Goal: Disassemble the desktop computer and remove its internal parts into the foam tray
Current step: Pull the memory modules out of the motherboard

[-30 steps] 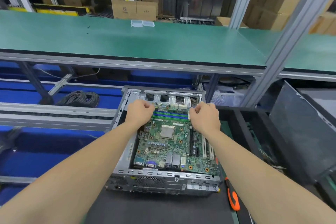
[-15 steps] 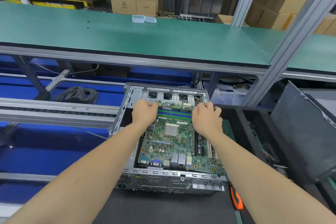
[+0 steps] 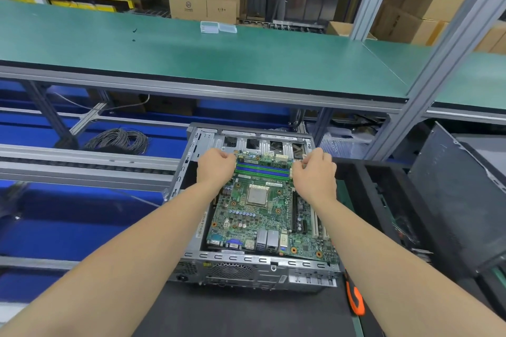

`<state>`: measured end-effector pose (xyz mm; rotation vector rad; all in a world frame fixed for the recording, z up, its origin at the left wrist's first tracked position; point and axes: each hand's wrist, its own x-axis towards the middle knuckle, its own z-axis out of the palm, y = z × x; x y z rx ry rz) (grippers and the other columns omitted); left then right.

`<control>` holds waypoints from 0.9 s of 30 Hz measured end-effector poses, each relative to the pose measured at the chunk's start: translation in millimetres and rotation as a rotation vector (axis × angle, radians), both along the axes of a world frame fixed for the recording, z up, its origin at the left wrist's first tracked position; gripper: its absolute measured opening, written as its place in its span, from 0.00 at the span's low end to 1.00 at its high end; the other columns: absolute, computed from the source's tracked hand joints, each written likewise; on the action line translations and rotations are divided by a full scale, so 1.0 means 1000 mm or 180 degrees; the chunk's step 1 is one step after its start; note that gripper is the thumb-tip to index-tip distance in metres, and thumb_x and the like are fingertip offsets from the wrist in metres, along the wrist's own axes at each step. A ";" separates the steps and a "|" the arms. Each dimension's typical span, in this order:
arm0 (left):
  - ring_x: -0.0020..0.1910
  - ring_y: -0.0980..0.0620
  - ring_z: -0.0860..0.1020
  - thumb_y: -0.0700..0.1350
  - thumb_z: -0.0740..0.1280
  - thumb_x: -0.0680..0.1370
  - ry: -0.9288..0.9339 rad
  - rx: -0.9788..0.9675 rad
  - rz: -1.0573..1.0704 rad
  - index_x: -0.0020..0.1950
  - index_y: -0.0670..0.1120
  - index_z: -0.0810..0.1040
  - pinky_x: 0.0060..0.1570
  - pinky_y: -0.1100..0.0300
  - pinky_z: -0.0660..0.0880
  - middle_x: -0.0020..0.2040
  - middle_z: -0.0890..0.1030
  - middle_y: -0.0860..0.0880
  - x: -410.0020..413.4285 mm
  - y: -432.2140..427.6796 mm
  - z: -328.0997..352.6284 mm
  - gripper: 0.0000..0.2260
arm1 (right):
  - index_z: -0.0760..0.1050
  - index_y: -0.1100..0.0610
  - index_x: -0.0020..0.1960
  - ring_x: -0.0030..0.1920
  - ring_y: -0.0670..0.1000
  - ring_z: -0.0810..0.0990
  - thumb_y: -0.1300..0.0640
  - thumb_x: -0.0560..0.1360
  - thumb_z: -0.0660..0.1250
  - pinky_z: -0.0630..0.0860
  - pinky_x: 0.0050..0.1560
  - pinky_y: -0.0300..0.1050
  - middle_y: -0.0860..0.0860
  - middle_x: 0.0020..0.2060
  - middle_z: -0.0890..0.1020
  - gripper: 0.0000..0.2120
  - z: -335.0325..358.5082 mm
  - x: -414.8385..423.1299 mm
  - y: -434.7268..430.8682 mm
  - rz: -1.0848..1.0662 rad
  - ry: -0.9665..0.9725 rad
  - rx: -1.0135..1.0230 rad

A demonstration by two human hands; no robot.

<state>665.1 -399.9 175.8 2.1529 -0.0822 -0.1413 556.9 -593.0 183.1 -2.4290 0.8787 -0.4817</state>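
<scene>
An open grey desktop case (image 3: 246, 265) lies on a dark mat in front of me. Inside it sits the green motherboard (image 3: 257, 221), with a square CPU in its middle and blue and green memory slots along its far end. My left hand (image 3: 216, 167) grips the board's far left corner with curled fingers. My right hand (image 3: 315, 172) grips the far right corner in the same way. The board's far end looks tilted slightly up from the case floor. A black foam tray (image 3: 383, 200) stands right of the case, partly hidden by my right forearm.
An orange-handled tool (image 3: 354, 298) lies by the case's near right corner. A dark panel (image 3: 460, 200) leans at the right. A green-topped bench (image 3: 191, 55) spans above the case. Coiled cable (image 3: 117, 139) lies on the blue conveyor at the left.
Both hands keep their hold on the board's far corners and have shifted slightly away from me. The board's far end seems a little higher. The camera has tilted a bit.
</scene>
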 end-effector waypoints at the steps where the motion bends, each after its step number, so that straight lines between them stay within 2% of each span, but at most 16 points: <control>1: 0.29 0.52 0.71 0.46 0.64 0.81 -0.0182 0.0277 -0.0054 0.39 0.49 0.73 0.36 0.59 0.70 0.32 0.74 0.53 -0.001 0.001 0.004 0.10 | 0.71 0.51 0.49 0.53 0.55 0.72 0.51 0.79 0.63 0.73 0.52 0.54 0.49 0.52 0.72 0.04 0.000 -0.001 0.001 -0.0017 -0.0055 -0.0166; 3: 0.40 0.52 0.78 0.49 0.65 0.81 -0.0954 0.1122 -0.0195 0.50 0.53 0.78 0.35 0.58 0.71 0.45 0.80 0.54 -0.002 0.005 0.012 0.03 | 0.76 0.48 0.53 0.53 0.52 0.76 0.52 0.78 0.64 0.72 0.63 0.55 0.47 0.53 0.76 0.05 0.001 -0.002 0.000 0.0068 -0.0168 -0.0786; 5: 0.50 0.49 0.78 0.49 0.67 0.81 -0.1846 0.1582 -0.0635 0.55 0.54 0.83 0.48 0.53 0.74 0.54 0.82 0.53 0.002 0.002 0.016 0.06 | 0.80 0.49 0.57 0.56 0.51 0.78 0.53 0.79 0.65 0.73 0.64 0.53 0.47 0.53 0.81 0.09 0.005 0.002 0.001 0.0427 -0.0351 -0.1162; 6: 0.55 0.49 0.78 0.48 0.68 0.81 -0.1994 0.1562 -0.0991 0.58 0.53 0.83 0.57 0.51 0.74 0.57 0.82 0.52 0.004 -0.001 0.018 0.07 | 0.81 0.50 0.59 0.57 0.51 0.78 0.52 0.79 0.65 0.74 0.62 0.52 0.47 0.53 0.82 0.11 0.008 0.005 0.003 0.0725 -0.0381 -0.1089; 7: 0.58 0.49 0.78 0.47 0.68 0.82 -0.1891 0.1469 -0.1361 0.61 0.51 0.83 0.61 0.49 0.73 0.59 0.81 0.52 0.005 -0.005 0.021 0.09 | 0.81 0.50 0.61 0.58 0.51 0.78 0.51 0.80 0.65 0.75 0.60 0.51 0.48 0.55 0.82 0.12 0.010 0.009 0.006 0.1032 -0.0312 -0.0910; 8: 0.60 0.49 0.78 0.46 0.68 0.82 -0.1666 0.1441 -0.1655 0.63 0.50 0.82 0.63 0.48 0.74 0.61 0.80 0.50 0.005 -0.010 0.022 0.10 | 0.81 0.51 0.62 0.58 0.51 0.77 0.49 0.80 0.66 0.76 0.59 0.51 0.48 0.56 0.81 0.13 0.011 0.013 0.010 0.1294 -0.0146 -0.0750; 10: 0.59 0.46 0.78 0.44 0.67 0.83 -0.1404 0.1608 -0.1887 0.63 0.48 0.81 0.60 0.46 0.77 0.59 0.80 0.48 0.005 -0.017 0.022 0.10 | 0.81 0.51 0.62 0.57 0.51 0.77 0.49 0.80 0.68 0.77 0.56 0.52 0.50 0.54 0.79 0.12 0.010 0.020 0.017 0.1509 0.0184 -0.0731; 12: 0.56 0.45 0.78 0.42 0.67 0.83 -0.1404 0.1705 -0.1881 0.60 0.47 0.82 0.57 0.47 0.78 0.56 0.79 0.47 0.007 -0.020 0.018 0.07 | 0.82 0.51 0.59 0.56 0.53 0.78 0.51 0.81 0.68 0.78 0.56 0.53 0.50 0.52 0.81 0.09 0.008 0.024 0.018 0.1430 0.0252 -0.0780; 14: 0.54 0.46 0.78 0.39 0.67 0.82 -0.1523 0.1750 -0.1847 0.59 0.46 0.80 0.53 0.49 0.77 0.54 0.77 0.48 0.007 -0.020 0.015 0.07 | 0.82 0.52 0.56 0.56 0.54 0.78 0.53 0.81 0.68 0.78 0.54 0.53 0.50 0.50 0.83 0.07 0.006 0.027 0.018 0.1322 0.0250 -0.0785; 17: 0.48 0.46 0.78 0.34 0.67 0.79 -0.1826 0.1788 -0.1769 0.57 0.47 0.75 0.43 0.52 0.75 0.54 0.74 0.49 0.007 -0.023 0.012 0.11 | 0.78 0.54 0.55 0.52 0.54 0.78 0.54 0.83 0.66 0.77 0.46 0.52 0.50 0.49 0.83 0.05 0.006 0.031 0.020 0.1138 0.0213 -0.0818; 19: 0.46 0.47 0.77 0.34 0.66 0.80 -0.1886 0.1677 -0.1732 0.57 0.48 0.74 0.39 0.54 0.71 0.53 0.73 0.50 0.009 -0.026 0.015 0.10 | 0.77 0.53 0.55 0.48 0.53 0.78 0.55 0.83 0.65 0.77 0.43 0.50 0.50 0.48 0.83 0.03 0.007 0.032 0.019 0.1060 0.0142 -0.0675; 21: 0.47 0.48 0.76 0.37 0.66 0.82 -0.1853 0.1360 -0.1686 0.56 0.47 0.76 0.43 0.56 0.71 0.51 0.72 0.51 0.011 -0.030 0.020 0.06 | 0.78 0.52 0.55 0.47 0.53 0.80 0.54 0.83 0.66 0.79 0.45 0.51 0.49 0.47 0.83 0.03 0.009 0.031 0.015 0.1023 0.0037 -0.0418; 24: 0.48 0.52 0.77 0.40 0.69 0.81 -0.1555 0.0411 -0.1483 0.55 0.48 0.80 0.50 0.59 0.73 0.52 0.78 0.50 0.007 -0.038 0.033 0.05 | 0.80 0.53 0.52 0.45 0.50 0.80 0.55 0.81 0.68 0.75 0.47 0.46 0.48 0.45 0.83 0.03 0.014 0.027 0.008 0.0932 -0.0278 -0.0082; 27: 0.44 0.54 0.80 0.42 0.73 0.78 -0.1142 -0.0363 -0.1127 0.53 0.51 0.80 0.47 0.62 0.76 0.49 0.81 0.52 0.000 -0.056 0.044 0.06 | 0.81 0.51 0.47 0.41 0.42 0.78 0.56 0.79 0.71 0.71 0.43 0.37 0.43 0.40 0.82 0.02 0.021 0.016 -0.004 0.0782 -0.0626 0.0287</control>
